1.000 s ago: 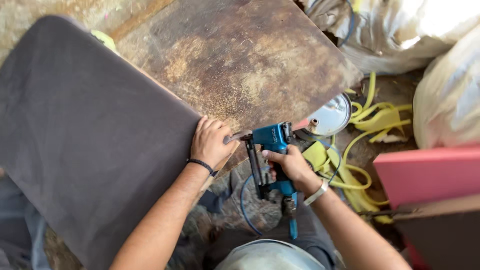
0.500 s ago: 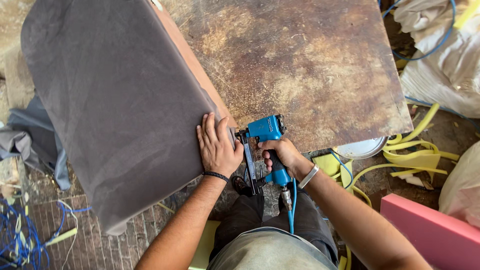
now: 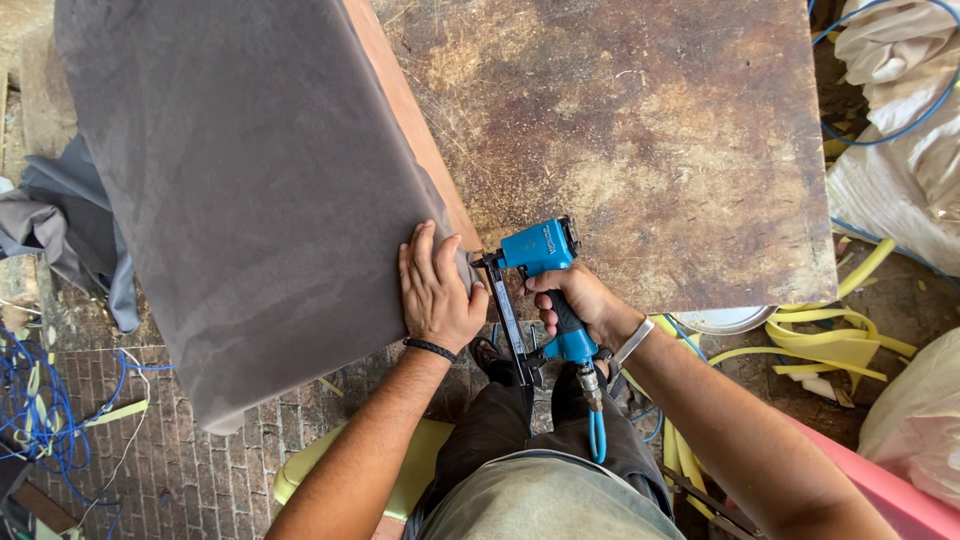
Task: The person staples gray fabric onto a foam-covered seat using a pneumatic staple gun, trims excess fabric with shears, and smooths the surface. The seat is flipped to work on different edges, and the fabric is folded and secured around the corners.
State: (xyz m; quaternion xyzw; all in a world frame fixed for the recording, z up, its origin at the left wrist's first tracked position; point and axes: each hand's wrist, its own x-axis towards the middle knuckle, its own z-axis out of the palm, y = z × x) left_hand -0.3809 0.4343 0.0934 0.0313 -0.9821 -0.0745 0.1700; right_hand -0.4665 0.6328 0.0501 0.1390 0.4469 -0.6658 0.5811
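Grey fabric panel lies tilted over the left of the worn wooden table, near corner overhanging. Left hand flat on its right edge, fingers spread narrow. Right hand wrapped around blue staple gun, nose touching the panel's edge just beside the left hand.

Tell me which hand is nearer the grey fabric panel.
Left. The left hand lies flat on the grey fabric panel; the right hand grips the blue staple gun just beside its edge.

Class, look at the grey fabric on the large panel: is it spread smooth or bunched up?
Spread smooth: the grey fabric shows no folds, and the left hand lies flat on its corner.
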